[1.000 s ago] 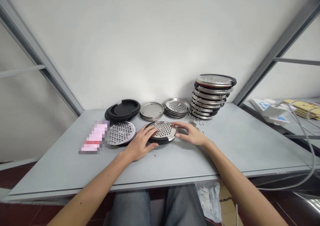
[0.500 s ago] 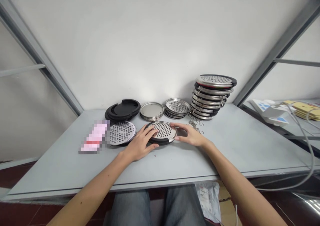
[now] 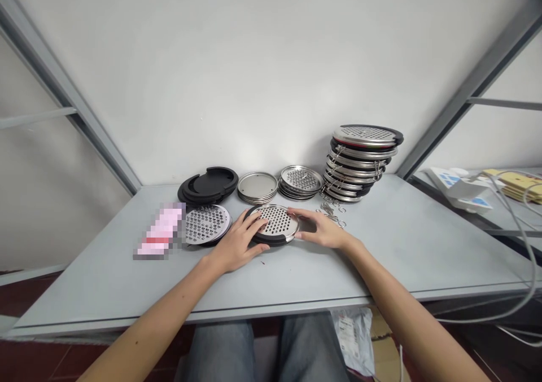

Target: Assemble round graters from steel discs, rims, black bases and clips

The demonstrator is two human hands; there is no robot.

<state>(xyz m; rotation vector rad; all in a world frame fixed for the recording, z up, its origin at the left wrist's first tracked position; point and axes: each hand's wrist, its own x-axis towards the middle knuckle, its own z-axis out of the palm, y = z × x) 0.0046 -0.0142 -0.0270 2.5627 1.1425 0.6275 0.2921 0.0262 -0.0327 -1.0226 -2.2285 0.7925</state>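
A round metal grater [image 3: 277,222] with a black rim lies flat on the table between my hands. My left hand [image 3: 241,241] grips its left side, with fingers over the perforated top and the thumb at the front edge. On the right rim, my right hand [image 3: 322,229] holds it between thumb and fingers, which are curved around the edge. Just left of my left hand are loose perforated grater plates [image 3: 205,224]. Small metal clips and rings [image 3: 332,210] lie beyond my right hand.
Along the wall stand black round holders [image 3: 212,183], plain metal discs [image 3: 257,185], rimmed grating discs [image 3: 300,180] and a tall leaning stack of graters [image 3: 362,165]. A blurred pink item [image 3: 161,229] lies left. Cables [image 3: 525,258] hang at right, near a white box [image 3: 459,190].
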